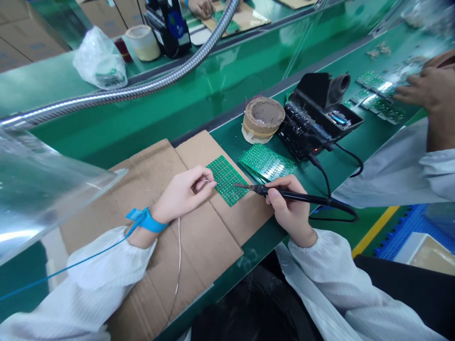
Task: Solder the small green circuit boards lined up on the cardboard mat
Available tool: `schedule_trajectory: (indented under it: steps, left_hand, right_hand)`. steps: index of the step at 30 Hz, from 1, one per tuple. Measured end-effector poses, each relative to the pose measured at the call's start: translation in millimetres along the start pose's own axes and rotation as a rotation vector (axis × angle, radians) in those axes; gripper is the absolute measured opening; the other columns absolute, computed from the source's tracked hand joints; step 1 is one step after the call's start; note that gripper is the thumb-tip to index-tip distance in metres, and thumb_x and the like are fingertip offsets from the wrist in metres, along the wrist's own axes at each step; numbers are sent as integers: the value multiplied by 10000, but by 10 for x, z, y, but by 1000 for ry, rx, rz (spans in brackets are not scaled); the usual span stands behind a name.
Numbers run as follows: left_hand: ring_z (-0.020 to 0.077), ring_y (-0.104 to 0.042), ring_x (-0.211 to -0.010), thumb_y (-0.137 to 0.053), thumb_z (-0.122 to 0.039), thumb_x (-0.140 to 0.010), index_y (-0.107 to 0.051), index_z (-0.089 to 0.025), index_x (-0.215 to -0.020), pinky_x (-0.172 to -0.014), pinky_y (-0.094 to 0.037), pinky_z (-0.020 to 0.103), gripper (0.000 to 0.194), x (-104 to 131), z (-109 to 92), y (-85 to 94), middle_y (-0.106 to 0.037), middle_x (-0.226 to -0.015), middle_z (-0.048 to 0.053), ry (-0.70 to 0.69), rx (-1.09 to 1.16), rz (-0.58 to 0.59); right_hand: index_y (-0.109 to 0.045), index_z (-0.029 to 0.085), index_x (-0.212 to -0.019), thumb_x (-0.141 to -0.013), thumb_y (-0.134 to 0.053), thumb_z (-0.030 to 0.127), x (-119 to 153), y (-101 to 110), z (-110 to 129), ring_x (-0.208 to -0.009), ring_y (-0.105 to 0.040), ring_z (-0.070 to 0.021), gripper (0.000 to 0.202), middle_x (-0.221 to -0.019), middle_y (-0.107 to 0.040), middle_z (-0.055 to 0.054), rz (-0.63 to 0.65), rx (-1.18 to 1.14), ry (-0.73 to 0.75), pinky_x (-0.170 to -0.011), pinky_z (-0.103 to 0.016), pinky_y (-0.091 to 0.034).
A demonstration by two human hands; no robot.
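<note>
A green circuit board (224,177) lies on a sheet of brown cardboard (199,255). My left hand (186,192), with a blue strap round its wrist, pinches a thin length of solder wire (179,246) at the board's left edge; the wire trails down across the cardboard. In my right hand (291,208) is a soldering iron (263,190), gripped like a pen. Its tip reaches over the lower right part of the board; whether it touches I cannot tell. Just beyond, several more circuit boards (266,163) lie in an overlapping stack.
A black soldering station (305,123) with a cable stands behind the stacked boards, beside a roll of tape (263,118). A flexible metal hose (142,90) arches across the back. At right, a co-worker's hand (430,85) is over other boards (380,94). A clear plastic hood (46,189) juts in from the left.
</note>
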State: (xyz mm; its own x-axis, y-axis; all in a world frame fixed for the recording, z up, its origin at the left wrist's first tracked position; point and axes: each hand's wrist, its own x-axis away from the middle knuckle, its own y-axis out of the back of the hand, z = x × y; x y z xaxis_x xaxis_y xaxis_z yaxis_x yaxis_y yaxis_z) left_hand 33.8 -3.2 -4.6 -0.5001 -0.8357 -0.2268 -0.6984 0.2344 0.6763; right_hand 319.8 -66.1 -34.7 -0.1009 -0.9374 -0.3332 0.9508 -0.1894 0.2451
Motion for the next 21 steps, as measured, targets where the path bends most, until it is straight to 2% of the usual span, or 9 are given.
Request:
schedule_trajectory:
  steps: [4,11,17,21]
  left_hand:
    - [91,-431,-556,-610,-257,-1034,-608,-214,-970,-617,-413,228,77,1,9,-15,-436,-680,-86,-2,-8,18]
    - [90,-434,-555,-614,-249,-1033,-614,-213,-974,-615,-414,227,69,4,0,-14,-438,-679,-86,-1,-13,-8]
    - [93,-440,-552,-609,-262,-1031,-625,-212,-985,-613,-415,233,70,-5,8,-24,-442,-674,-84,21,-27,5]
    - [100,-458,-567,-604,-269,-1027,-634,-209,-985,-597,-412,232,79,-6,12,-25,-464,-677,-72,18,-16,-11]
  right_hand:
    - [-712,261,-995,-1028,-710,381,-14,-3,52,-569,-592,-148,124,-747,-681,11,33,-13,14,-544,-310,-493]
    - [-720,264,-1032,-1027,-714,349,-1,-4,14,-614,-626,-151,85,-817,-707,-2,-4,5,45,-580,-316,-515]
    - [-710,261,-1045,-1039,-699,363,-13,-3,20,-610,-633,-157,103,-773,-701,6,75,8,14,-585,-322,-523]
    - [-718,266,-1047,-1041,-702,388,-7,4,20,-645,-650,-172,123,-790,-705,0,33,38,13,-610,-340,-531]
